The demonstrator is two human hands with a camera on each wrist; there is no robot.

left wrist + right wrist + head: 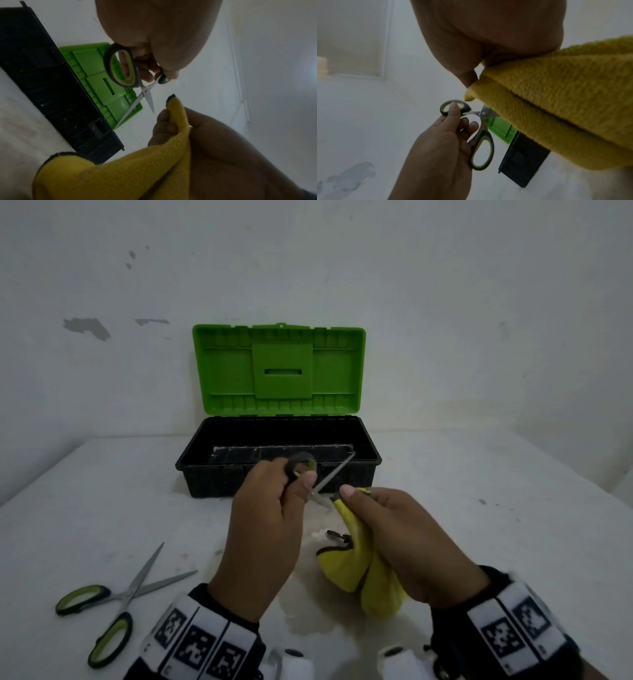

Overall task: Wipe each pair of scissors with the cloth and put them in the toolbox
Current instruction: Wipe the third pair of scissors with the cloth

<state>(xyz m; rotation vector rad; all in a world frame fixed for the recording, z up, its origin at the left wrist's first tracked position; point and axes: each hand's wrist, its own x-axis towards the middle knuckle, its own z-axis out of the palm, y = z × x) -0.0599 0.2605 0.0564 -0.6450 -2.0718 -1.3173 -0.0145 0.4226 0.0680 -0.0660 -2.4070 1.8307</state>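
My left hand [274, 508] grips the black-and-green handles of a pair of scissors [334, 472], blades spread apart, in front of the toolbox. In the left wrist view the scissors [145, 93] point down toward the cloth. My right hand [387, 525] pinches a folded yellow cloth [359, 559] just right of the blade tips; the cloth [556, 108] fills the right wrist view, where the scissors [481, 135] show below it. The black toolbox [371, 463] stands with its green lid [279, 371] raised at the back. A second pair of scissors [116, 597] lies spread on the table at the left.
The white table [479, 508] ends at a white wall behind the toolbox. A small dark clip-like object [337, 535] lies on the table under the hands. A damp-looking stain [308, 611] marks the surface near the front.
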